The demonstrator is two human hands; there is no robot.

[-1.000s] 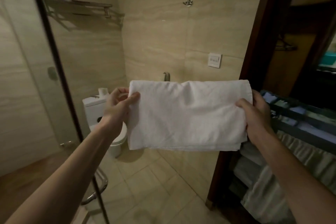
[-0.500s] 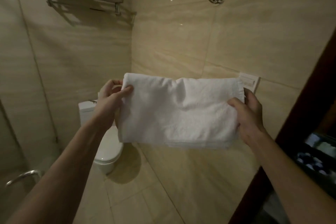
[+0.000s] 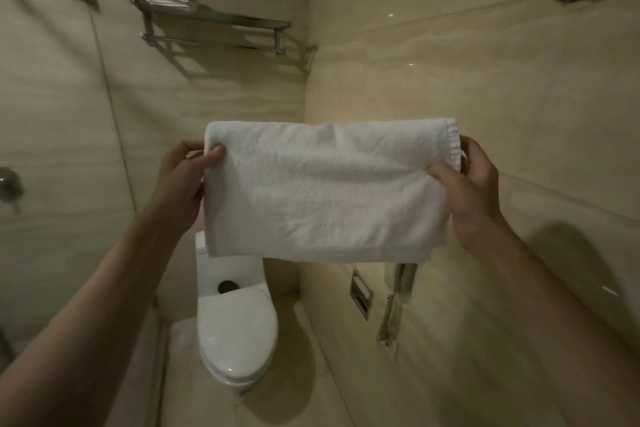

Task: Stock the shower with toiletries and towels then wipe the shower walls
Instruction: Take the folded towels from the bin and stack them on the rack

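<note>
Head view: I see a folded white towel (image 3: pixel 325 191) held up flat in mid-air. The left hand (image 3: pixel 180 177) pinches its left edge and the right hand (image 3: pixel 474 184) pinches its right edge. A wall rack (image 3: pixel 214 28) sits high on the left, and a toilet (image 3: pixel 235 322) stands below. If either pinch loosens while lifting, I judge the folds could fall open toward the toilet.

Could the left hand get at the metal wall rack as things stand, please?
Probably not yet: the left hand grips the folded towel, and the rack sits well above it, though nothing blocks the way.
</note>
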